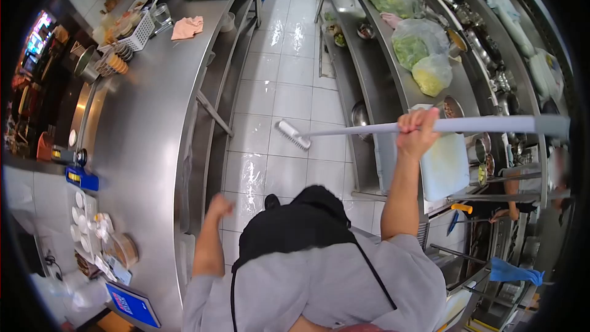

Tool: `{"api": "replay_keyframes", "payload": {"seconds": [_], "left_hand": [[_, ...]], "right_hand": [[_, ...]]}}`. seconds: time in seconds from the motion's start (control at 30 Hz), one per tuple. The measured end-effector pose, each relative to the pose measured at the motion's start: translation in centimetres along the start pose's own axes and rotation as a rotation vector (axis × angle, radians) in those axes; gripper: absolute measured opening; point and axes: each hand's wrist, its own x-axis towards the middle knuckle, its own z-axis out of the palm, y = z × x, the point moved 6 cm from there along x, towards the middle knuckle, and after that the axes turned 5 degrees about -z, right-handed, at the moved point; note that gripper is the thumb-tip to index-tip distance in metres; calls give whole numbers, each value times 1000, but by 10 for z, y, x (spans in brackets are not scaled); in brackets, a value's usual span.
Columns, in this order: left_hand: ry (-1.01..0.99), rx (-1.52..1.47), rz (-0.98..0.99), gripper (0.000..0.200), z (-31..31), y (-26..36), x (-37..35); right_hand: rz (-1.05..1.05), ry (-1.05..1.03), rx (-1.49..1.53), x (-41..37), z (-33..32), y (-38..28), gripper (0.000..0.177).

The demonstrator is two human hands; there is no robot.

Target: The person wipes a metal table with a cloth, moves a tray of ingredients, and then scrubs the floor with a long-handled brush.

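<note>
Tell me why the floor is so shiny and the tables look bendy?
Head view: bright glare sits on the white tiled floor; the fisheye lens curves the steel counter and blackens the corners; the right hand on the grey broom handle looks sharp.

Long-handled floor brush (293, 134): small flat head w/ pale bristles, approx. centre of frame, slightly left, down at the wet white floor tiles (289, 86); contact w/ them unclear. Head sits at an angle, bristles facing down-left. The pale grey shaft runs nearly horizontal from the head to the right edge of frame. The right grip (418, 130) is closed around it approx. mid-shaft.
</note>
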Motion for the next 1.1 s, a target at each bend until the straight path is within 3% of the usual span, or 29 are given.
{"api": "replay_keyframes", "payload": {"seconds": [0.13, 0.27, 0.33, 0.4, 0.43, 0.47, 0.5, 0.53, 0.57, 0.6, 0.67, 0.73, 0.77, 0.83, 0.93, 1.0, 1.03, 1.07, 1.1], "left_hand": [[148, -103, 305, 29, -145, 201, 77], [143, -202, 372, 26, -199, 297, 122], [192, -114, 308, 24, -193, 290, 148], [204, -25, 254, 21, -166, 241, 178], [47, -45, 141, 21, -155, 221, 173], [51, -63, 48, 22, -111, 145, 215], [-21, -242, -95, 21, -95, 118, 208], [-54, -290, -75, 19, -82, 95, 200], [-71, -435, -109, 12, -80, 92, 180], [-78, -417, 21, 8, -107, 138, 139], [3, -277, -83, 8, -82, 113, 148], [122, -207, -68, 11, -88, 113, 166], [42, -208, -138, 10, -91, 122, 181], [-122, -211, -201, 11, -119, 172, 247], [-193, -172, -153, 15, -193, 274, 374], [-157, -173, -16, 20, -259, 377, 450], [-98, -210, 162, 23, -290, 430, 481], [-56, -142, 254, 21, -342, 505, 478], [-61, -162, 246, 24, -368, 554, 501]], "right_hand": [[-103, 14, -46, 57, -3, 31, 45], [-125, -13, -74, 127, 0, 112, 44], [-102, -16, -60, 173, 16, 164, 43], [2, -44, 4, 220, 33, 223, 37], [6, -38, -23, 240, 41, 247, 38], [-7, -39, -45, 263, 55, 271, 39], [-20, -40, -69, 285, 69, 293, 40], [-9, -37, -77, 305, 82, 314, 41], [2, -36, -88, 324, 94, 333, 43], [12, -34, -98, 343, 105, 352, 45], [-8, -81, -135, 377, 126, 384, 44], [-15, -101, -161, 410, 145, 414, 44], [1, -86, -160, 422, 150, 429, 45], [18, -57, -159, 453, 162, 454, 45], [-21, -44, -155, 497, 176, 477, 46], [-25, -14, -155, 526, 184, 491, 46], [-26, 6, -155, 541, 186, 498, 47], [-33, 11, -167, 555, 188, 506, 47], [-40, 10, -175, 568, 191, 514, 47]]}}
